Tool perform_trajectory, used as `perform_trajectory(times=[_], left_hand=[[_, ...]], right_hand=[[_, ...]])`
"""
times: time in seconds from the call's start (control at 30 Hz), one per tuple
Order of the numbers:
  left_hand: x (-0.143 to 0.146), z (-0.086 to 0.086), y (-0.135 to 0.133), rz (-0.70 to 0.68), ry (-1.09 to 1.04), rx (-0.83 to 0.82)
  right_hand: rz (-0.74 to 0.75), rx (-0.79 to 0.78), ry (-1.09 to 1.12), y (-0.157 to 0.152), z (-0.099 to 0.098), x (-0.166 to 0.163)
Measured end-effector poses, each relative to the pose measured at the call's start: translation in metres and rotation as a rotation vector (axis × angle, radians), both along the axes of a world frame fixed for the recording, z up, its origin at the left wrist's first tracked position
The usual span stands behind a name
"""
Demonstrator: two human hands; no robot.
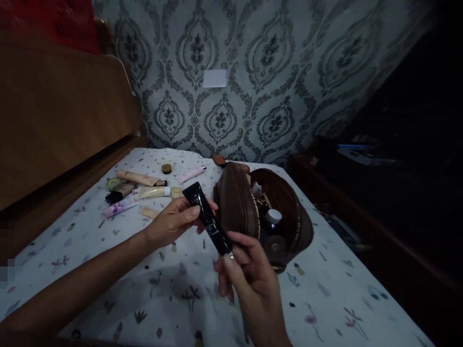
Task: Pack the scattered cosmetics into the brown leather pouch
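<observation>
A glossy black squeeze tube (207,217) is held between both hands, tilted, with its flat end up and to the left. My left hand (173,221) grips the tube's upper part, thumb in front. The fingers of my right hand (249,274) close around its lower end, where a bit of silvery cap shows. Just behind the hands a brown zippered bag (237,197) stands unzipped. Inside it I see a white-lidded jar (274,217), a gold item (263,202) and a small tube (257,188).
To the left lie several cosmetics: a beige tube (136,178), a purple-patterned tube (121,206), a cream tube (152,192) and a small round pot (167,168). A pink tube (190,174) lies farther back. Patterned cloth (144,289) covers the surface. A wooden panel (65,96) rises at left.
</observation>
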State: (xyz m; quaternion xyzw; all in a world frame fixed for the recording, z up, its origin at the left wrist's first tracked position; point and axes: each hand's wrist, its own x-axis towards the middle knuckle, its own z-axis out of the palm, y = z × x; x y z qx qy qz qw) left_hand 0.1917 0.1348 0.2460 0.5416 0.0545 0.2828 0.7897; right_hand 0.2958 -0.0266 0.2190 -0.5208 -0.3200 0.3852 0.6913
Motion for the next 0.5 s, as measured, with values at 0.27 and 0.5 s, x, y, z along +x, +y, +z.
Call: perform_trajectory(times=[0.27, 0.5], left_hand=[[0.017, 0.014, -0.014, 0.052, 0.016, -0.015], [0.024, 0.007, -0.017, -0.003, -0.027, 0.263]], right_hand=[[-0.262, -0.068, -0.02, -0.035, 0.01, 0.012], [-0.257, -0.094, 0.262, -0.048, 0.015, 0.038]])
